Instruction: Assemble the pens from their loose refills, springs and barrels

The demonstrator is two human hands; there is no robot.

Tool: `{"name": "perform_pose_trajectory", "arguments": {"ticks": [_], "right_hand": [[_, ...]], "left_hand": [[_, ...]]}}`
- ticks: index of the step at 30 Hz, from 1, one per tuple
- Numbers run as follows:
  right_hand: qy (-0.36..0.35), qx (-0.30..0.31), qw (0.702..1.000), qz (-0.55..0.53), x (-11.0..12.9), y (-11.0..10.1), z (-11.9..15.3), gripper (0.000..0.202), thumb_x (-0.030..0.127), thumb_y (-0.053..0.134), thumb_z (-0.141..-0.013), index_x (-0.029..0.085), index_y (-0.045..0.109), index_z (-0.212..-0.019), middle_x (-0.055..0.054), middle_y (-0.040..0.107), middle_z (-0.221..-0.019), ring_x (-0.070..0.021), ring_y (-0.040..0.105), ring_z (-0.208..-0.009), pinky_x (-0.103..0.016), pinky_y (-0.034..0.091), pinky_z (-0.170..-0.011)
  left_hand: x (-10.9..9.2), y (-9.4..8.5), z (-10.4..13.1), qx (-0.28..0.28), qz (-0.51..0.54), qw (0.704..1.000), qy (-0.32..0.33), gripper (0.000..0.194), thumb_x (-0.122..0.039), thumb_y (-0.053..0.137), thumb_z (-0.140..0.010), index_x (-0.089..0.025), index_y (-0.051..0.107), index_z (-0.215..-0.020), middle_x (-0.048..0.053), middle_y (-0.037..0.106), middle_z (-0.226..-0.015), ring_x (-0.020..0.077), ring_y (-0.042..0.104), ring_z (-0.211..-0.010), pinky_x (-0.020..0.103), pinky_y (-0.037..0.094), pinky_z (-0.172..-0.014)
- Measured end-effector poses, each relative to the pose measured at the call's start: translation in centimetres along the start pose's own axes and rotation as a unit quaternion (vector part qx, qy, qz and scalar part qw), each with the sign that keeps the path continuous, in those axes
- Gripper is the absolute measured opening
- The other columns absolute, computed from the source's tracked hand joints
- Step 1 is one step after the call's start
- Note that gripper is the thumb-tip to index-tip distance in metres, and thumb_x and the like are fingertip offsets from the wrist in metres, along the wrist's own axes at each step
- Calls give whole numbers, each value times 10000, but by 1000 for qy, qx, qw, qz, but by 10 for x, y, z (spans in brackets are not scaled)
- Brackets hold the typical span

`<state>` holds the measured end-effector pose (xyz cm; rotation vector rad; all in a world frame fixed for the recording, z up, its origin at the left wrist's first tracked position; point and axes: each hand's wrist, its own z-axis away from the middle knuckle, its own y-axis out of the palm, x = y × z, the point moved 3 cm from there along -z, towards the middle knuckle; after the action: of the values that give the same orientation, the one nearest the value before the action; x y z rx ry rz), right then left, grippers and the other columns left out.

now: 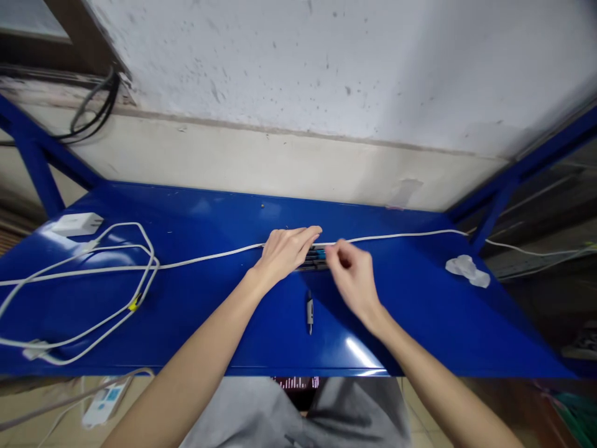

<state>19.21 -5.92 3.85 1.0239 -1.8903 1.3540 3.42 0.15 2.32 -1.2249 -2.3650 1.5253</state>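
Observation:
A bunch of dark pens [313, 264] lies crosswise on the blue table [209, 317], some with blue parts; their left ends are hidden. My left hand [285, 250] lies over that left side with its fingers stretched out to the right. By the right ends of the pens is my right hand [353, 277], its fingers curled into a pinch and slightly blurred. Whatever its fingertips may hold cannot be made out. Closer to me, a single grey and black pen [310, 312] lies apart, pointing toward my body.
Behind the pens a white cable [405, 235] runs across the table, with loops at the left near a white adapter [78, 224]. Crumpled white plastic [467, 270] lies on the right. Blue frame bars [35, 165] and a wall [280, 155] bound the table.

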Motion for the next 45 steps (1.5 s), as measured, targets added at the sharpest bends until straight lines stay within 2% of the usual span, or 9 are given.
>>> {"name": "perform_pose_trajectory", "arguments": {"ticks": [5, 9, 11, 15, 19, 22, 26, 31, 45], "right_hand": [[-52, 177, 948, 260, 17, 29, 60, 183, 337, 575, -945, 195, 582, -1060, 12, 662, -663, -166, 585, -517, -267, 237, -534], [-100, 246, 922, 281, 19, 28, 56, 365, 134, 516, -858, 224, 556, -1209, 18, 693, -718, -170, 619, -544, -266, 251, -533], [-106, 220, 943, 228, 24, 12, 37, 362, 139, 530, -842, 244, 562, -1186, 48, 646, -663, -150, 592, -527, -252, 313, -547], [-115, 38, 988, 98, 32, -23, -13, 303, 212, 593, -877, 266, 553, -1172, 61, 579, -657, -134, 522, -522, -257, 398, -555], [-176, -43, 980, 87, 11, -17, -45, 385, 245, 589, -923, 274, 567, -1306, 19, 669, -778, -162, 585, -629, -307, 481, -680], [-233, -25, 967, 97, -15, -3, -48, 308, 234, 547, -973, 245, 652, -1263, -49, 712, -924, -202, 638, -797, -346, 504, -789], [-230, 10, 971, 62, -33, 0, -44, 305, 239, 489, -1032, 265, 700, -1251, -78, 694, -1006, -228, 618, -930, -384, 500, -854], [-197, 58, 979, 9, -34, -1, -46, 208, 247, 554, -1021, 263, 744, -1105, -42, 739, -1002, -221, 629, -925, -410, 462, -909], [-156, 39, 986, -32, -35, 1, -48, 150, 246, 578, -1001, 252, 725, -972, -34, 752, -989, -232, 636, -949, -406, 454, -923]], "left_hand": [[-4, 0, 1, 3, 11, 1000, 17, 270, -275, 422, -1072, -252, 683, -1142, 9, 770, -1037, 173, 739, -881, 253, 447, -658], [-6, -4, 0, 6, 8, 1000, 9, 276, -263, 417, -1063, -240, 692, -1073, 11, 748, -979, 163, 712, -814, 261, 417, -619], [-5, -6, -1, 4, 3, 1000, 0, 264, -259, 433, -1053, -237, 696, -1047, 10, 742, -966, 168, 707, -805, 269, 410, -611], [-2, -8, -3, 9, 2, 1000, -4, 230, -193, 472, -1003, -220, 698, -1034, 23, 742, -983, 179, 703, -804, 279, 400, -602], [1, -7, -2, 13, -12, 1000, -6, 235, -161, 473, -980, -216, 701, -994, 27, 727, -927, 173, 684, -776, 272, 390, -590], [3, -6, -1, 8, -23, 1000, -8, 251, -213, 453, -1019, -223, 703, -995, 22, 716, -906, 169, 675, -783, 270, 394, -605], [4, -3, -1, 11, -28, 1000, -1, 264, -220, 445, -1028, -218, 703, -970, 18, 704, -883, 160, 660, -780, 271, 375, -596], [5, 0, 0, -2, -32, 999, -1, 266, -211, 458, -1020, -209, 711, -938, 15, 692, -841, 152, 644, -757, 272, 366, -595], [0, -2, 1, -6, -9, 1000, 8, 287, -216, 444, -1027, -213, 721, -951, 22, 696, -846, 154, 642, -780, 269, 407, -630]]}}
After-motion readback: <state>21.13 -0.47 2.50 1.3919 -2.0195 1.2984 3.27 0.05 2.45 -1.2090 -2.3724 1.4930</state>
